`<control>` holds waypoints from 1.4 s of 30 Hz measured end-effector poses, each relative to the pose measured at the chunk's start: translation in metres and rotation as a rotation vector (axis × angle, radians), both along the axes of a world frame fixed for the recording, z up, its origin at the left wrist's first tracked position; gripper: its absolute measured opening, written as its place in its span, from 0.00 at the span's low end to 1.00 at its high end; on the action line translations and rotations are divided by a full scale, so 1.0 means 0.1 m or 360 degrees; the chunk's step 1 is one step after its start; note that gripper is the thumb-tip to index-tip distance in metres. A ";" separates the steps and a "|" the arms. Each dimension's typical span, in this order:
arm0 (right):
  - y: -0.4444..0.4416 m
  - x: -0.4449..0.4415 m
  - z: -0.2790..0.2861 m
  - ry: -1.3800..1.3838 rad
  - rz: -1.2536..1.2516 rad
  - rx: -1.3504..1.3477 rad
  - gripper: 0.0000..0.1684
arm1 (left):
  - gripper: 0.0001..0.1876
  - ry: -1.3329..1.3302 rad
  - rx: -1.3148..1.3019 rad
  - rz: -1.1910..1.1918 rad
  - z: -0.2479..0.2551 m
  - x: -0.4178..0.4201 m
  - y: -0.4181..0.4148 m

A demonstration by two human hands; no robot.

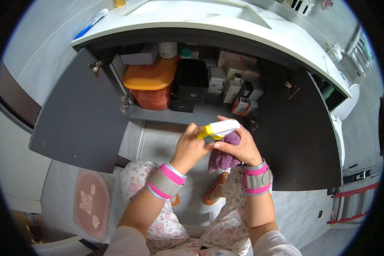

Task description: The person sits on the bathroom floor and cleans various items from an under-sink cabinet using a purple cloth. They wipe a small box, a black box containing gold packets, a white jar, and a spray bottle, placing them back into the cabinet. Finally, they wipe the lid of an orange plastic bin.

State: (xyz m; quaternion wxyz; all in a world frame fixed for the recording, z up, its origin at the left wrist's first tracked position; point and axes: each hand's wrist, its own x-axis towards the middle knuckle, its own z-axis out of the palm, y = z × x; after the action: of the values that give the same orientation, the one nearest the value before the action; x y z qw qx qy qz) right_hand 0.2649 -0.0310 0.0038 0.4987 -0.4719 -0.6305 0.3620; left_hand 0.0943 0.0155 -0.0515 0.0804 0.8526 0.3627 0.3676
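My left hand is closed around a spray bottle with a white and yellow trigger head, just in front of the cabinet shelf. Most of the bottle's body is hidden by the hands. My right hand holds a purple fluffy cloth, which hangs below its palm, and its fingers rest behind the spray head. Inside the cabinet stand an orange plastic bin with a lid, a black box and several small cartons.
Two cabinet doors stand swung out, a grey one at left and a dark one at right. Above is a white countertop with a basin and a toothpaste tube. A pink bear mat lies on the floor at left.
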 end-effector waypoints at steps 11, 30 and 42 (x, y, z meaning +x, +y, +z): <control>0.02 0.05 -0.27 -0.0264 -0.0421 -0.0302 0.21 | 0.18 0.0050 -0.0263 -0.0187 -0.33 0.34 -0.04; 2.16 0.60 -0.83 -0.0714 -0.1232 -0.0051 0.30 | 0.20 0.0783 -0.0579 -0.0198 -0.38 0.08 0.11; 2.37 0.97 -1.27 -0.0981 -0.1137 -0.0174 0.35 | 0.27 0.0715 -0.0794 -0.0089 -0.14 -0.61 0.41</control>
State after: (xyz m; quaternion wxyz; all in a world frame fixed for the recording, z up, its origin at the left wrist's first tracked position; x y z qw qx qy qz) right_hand 0.3617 0.2062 -0.1230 0.3561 -0.7701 -0.5275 0.0436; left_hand 0.0329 0.0562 -0.0658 0.2148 0.8759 0.4266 0.0681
